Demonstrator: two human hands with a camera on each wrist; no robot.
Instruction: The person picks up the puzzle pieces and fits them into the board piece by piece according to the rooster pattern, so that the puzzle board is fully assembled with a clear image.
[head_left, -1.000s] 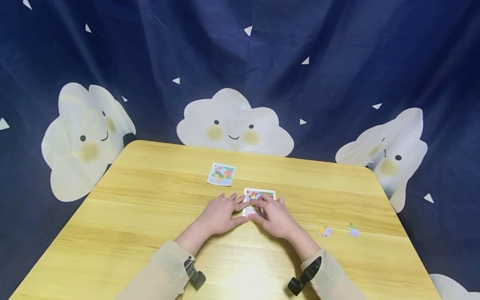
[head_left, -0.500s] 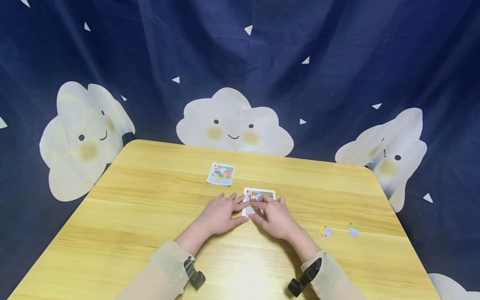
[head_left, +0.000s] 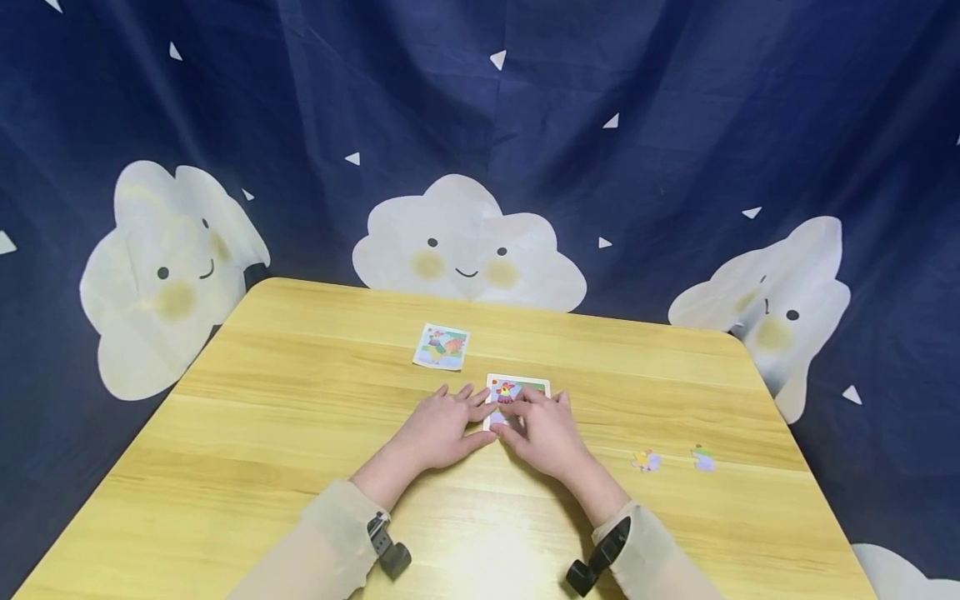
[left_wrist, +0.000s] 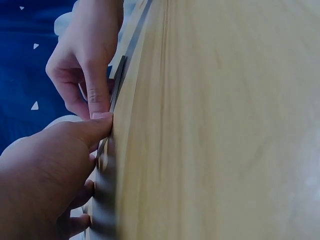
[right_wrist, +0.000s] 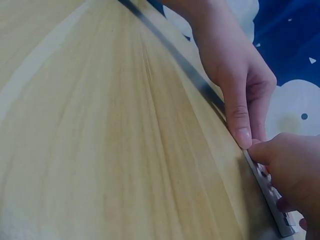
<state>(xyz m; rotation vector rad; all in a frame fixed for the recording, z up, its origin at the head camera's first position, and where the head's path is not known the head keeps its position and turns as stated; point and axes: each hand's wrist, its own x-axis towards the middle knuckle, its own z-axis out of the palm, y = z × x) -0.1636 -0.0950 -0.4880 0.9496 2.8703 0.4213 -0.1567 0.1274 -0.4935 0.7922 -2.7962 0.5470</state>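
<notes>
A small white-edged jigsaw puzzle tray (head_left: 517, 380) lies flat on the table, partly covered by my hands. Its visible part shows a red and yellow bird's head on light blue. My left hand (head_left: 441, 425) rests at the tray's left side, fingers spread and fairly straight, thumb and index finger touching its edge. Over the tray's lower part, my right hand (head_left: 546, 432) bends its thumb and index finger onto a lavender puzzle piece (head_left: 501, 417) at the lower left. In the right wrist view the tray (right_wrist: 270, 200) appears edge-on beneath the right fingers.
Two loose puzzle pieces, one yellow and lavender (head_left: 647, 461), the other green and lavender (head_left: 703, 458), lie on the table to the right. A square picture card (head_left: 442, 347) with a bird lies behind the tray. A blue cloud-print curtain (head_left: 480, 108) hangs behind the table.
My right hand and wrist have shifted slightly left, with small movements of the thumb and index finger over the tray. My left hand has stayed in place.
</notes>
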